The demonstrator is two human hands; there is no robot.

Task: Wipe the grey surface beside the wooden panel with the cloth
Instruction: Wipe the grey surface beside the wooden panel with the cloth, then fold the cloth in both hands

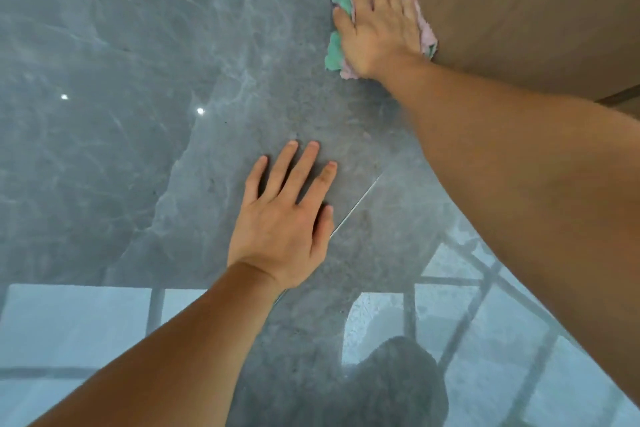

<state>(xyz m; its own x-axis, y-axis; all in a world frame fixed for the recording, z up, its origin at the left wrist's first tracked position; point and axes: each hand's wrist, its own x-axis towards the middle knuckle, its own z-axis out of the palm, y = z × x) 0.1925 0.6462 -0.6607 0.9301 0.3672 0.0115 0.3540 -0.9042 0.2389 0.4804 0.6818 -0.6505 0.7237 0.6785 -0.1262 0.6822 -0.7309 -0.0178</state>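
Observation:
A glossy grey marbled surface (145, 87) fills most of the view. The brown wooden panel (526, 3) borders it at the upper right. A crumpled green and pink cloth (337, 54) lies on the grey surface right at the panel's edge. My right hand (379, 21) presses flat on top of the cloth, fingers spread and pointing away from me, covering most of it. My left hand (284, 215) rests palm down on the bare grey surface nearer to me, fingers apart, holding nothing.
A thin seam line (356, 206) runs diagonally across the grey surface just right of my left hand. The lower part of the surface reflects bright windows with dark frames (460, 319) and two small light spots (200, 111).

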